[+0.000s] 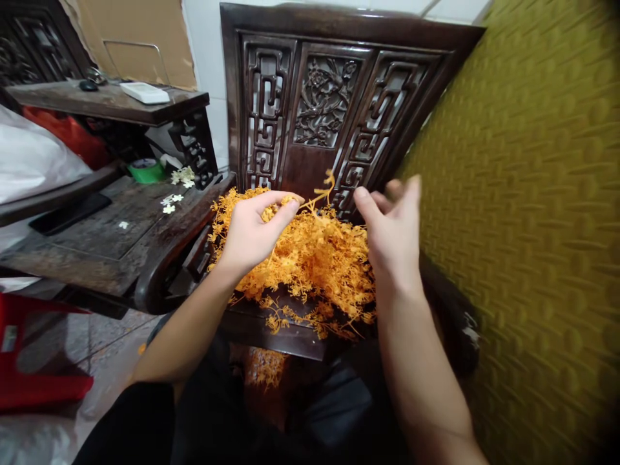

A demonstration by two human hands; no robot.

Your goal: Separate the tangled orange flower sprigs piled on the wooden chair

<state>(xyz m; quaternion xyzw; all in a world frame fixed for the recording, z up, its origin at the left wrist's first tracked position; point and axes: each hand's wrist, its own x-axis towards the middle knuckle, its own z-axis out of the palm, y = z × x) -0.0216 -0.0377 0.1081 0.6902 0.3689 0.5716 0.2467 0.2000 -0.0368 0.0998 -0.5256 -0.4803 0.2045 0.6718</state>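
Observation:
A large heap of orange plastic-looking sprigs [310,258] covers the seat of a dark carved wooden chair [295,340]. Over the heap's left side, my left hand [256,223] pinches an orange sprig [317,200] between thumb and fingertips; its thin branched stem points right and curls upward. My right hand [392,223] is raised at the heap's right edge, apart from the sprig. Its thumb and fingers are spread and slightly blurred, with nothing visible between them.
A side table [106,219] at left bears green tape [146,170], a dark phone [70,212] and small pale flower pieces [174,200]. A red stool [43,349] stands lower left. A yellow-green textured panel [527,213] rises close on the right.

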